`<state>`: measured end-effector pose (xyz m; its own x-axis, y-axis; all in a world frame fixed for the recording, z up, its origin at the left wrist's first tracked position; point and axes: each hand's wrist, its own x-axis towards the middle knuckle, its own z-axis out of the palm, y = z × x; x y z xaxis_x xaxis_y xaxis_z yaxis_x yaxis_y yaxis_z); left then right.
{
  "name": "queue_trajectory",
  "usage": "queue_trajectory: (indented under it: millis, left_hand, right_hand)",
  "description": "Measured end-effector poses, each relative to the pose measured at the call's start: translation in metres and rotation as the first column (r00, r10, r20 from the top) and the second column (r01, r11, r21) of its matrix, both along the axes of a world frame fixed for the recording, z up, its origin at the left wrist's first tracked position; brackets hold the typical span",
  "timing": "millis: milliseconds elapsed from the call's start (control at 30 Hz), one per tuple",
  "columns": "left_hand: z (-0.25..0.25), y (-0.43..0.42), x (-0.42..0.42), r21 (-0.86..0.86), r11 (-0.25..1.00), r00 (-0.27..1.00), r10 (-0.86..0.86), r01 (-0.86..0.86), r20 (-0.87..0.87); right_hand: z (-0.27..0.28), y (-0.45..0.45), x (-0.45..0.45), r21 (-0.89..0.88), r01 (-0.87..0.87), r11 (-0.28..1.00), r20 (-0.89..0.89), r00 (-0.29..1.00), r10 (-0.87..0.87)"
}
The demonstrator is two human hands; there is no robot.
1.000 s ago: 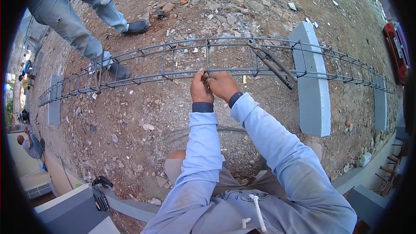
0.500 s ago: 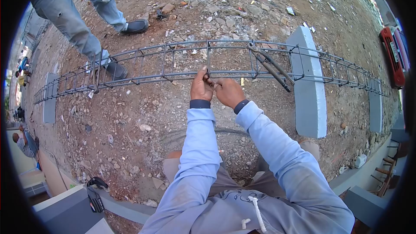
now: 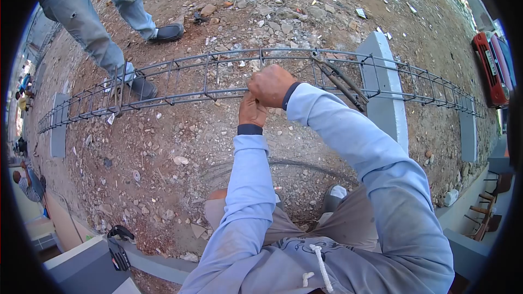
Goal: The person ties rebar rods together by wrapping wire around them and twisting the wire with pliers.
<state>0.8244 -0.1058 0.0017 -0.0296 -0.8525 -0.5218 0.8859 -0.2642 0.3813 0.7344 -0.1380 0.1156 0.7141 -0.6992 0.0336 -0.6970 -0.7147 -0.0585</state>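
A long rebar cage [image 3: 188,96] runs left to right across the view, resting on grey blocks. My left hand [image 3: 252,111] is at its near bar, by a cross tie, with fingers pressed together on something too small to make out. Just above and touching it, my right hand [image 3: 272,85] is closed over the near bar; what it holds, if anything, is hidden. Pliers-like cutters [image 3: 340,81] with long handles lie across the cage to the right of my hands.
A person [image 3: 92,27] in jeans and dark shoes stands at the cage's left part. A grey block [image 3: 389,103] supports it on the right. Another tool [image 3: 118,95] hangs on the cage at left. Thin wires [image 3: 283,162] lie on stony ground before me. A red car [image 3: 490,68] is far right.
My right hand has moved up and over the near bar, from beside my left hand to above it. My left hand has stayed nearly in place. The view has shifted slightly.
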Motion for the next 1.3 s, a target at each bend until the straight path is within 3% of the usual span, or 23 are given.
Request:
queue_trajectory:
  millis: [133, 200, 267, 400, 467, 567, 700, 767, 867, 900, 933, 1000, 1100, 1300]
  left_hand:
    - [-0.022, -0.004, 0.011, -0.037, 0.993, 0.992, -0.117, 0.115, -0.041]
    - [-0.023, -0.006, 0.011, -0.02, 0.991, 0.991, -0.132, 0.132, -0.03]
    - [-0.016, -0.005, 0.01, -0.011, 0.992, 0.992, -0.128, 0.128, -0.001]
    - [-0.013, 0.006, -0.001, -0.031, 0.999, 0.994, -0.021, 0.024, 0.103]
    - [-0.007, 0.013, -0.005, -0.075, 0.997, 0.995, 0.006, 0.001, 0.095]
    - [-0.006, 0.019, -0.011, -0.07, 0.997, 0.994, 0.03, -0.022, 0.11]
    - [-0.005, 0.02, -0.005, 0.019, 1.0, 0.995, -0.011, 0.009, 0.099]
    - [-0.007, 0.023, -0.01, 0.019, 1.0, 0.991, -0.006, 0.003, 0.136]
    - [-0.008, 0.026, -0.015, 0.016, 0.999, 0.989, -0.043, 0.041, 0.14]
    - [-0.008, 0.027, -0.014, 0.008, 0.999, 0.988, -0.047, 0.046, 0.147]
    - [-0.009, 0.027, -0.011, -0.001, 0.999, 0.986, -0.048, 0.048, 0.159]
    - [-0.007, 0.028, -0.008, 0.006, 0.999, 0.985, -0.051, 0.051, 0.164]
    - [0.0, 0.028, -0.01, 0.008, 0.998, 0.984, -0.065, 0.065, 0.165]
    - [0.015, 0.037, -0.013, -0.016, 0.993, 0.98, -0.113, 0.117, 0.161]
  right_hand:
    - [0.008, -0.021, -0.012, 0.007, 0.128, 0.992, -0.041, 0.991, -0.128]
    - [0.003, -0.023, -0.021, 0.114, 0.327, 0.938, -0.052, 0.945, -0.324]
    - [-0.013, -0.019, -0.031, 0.202, 0.468, 0.86, -0.032, 0.881, -0.472]
    - [-0.019, 0.02, -0.038, 0.331, 0.557, 0.761, 0.031, 0.8, -0.599]
    - [-0.04, 0.045, -0.04, 0.461, 0.461, 0.758, 0.227, 0.765, -0.603]
    - [-0.064, 0.078, -0.019, 0.586, 0.399, 0.705, 0.5, 0.507, -0.702]
    - [-0.065, 0.089, -0.019, 0.875, 0.257, 0.409, 0.301, 0.373, -0.878]
    - [-0.016, 0.091, -0.03, 0.956, 0.219, 0.193, 0.089, 0.411, -0.907]
    - [0.002, 0.075, -0.07, 0.624, 0.503, 0.597, 0.249, 0.597, -0.763]
    - [0.002, 0.069, -0.089, 0.371, 0.616, 0.694, 0.332, 0.61, -0.719]
    - [0.002, 0.065, -0.11, 0.09, 0.684, 0.724, 0.404, 0.639, -0.655]
    - [0.01, 0.062, -0.141, -0.1, 0.733, 0.672, 0.199, 0.677, -0.709]
    - [-0.012, 0.073, -0.173, -0.02, 0.751, 0.66, -0.121, 0.653, -0.747]
    - [-0.018, 0.064, -0.186, -0.076, 0.676, 0.733, -0.165, 0.716, -0.678]
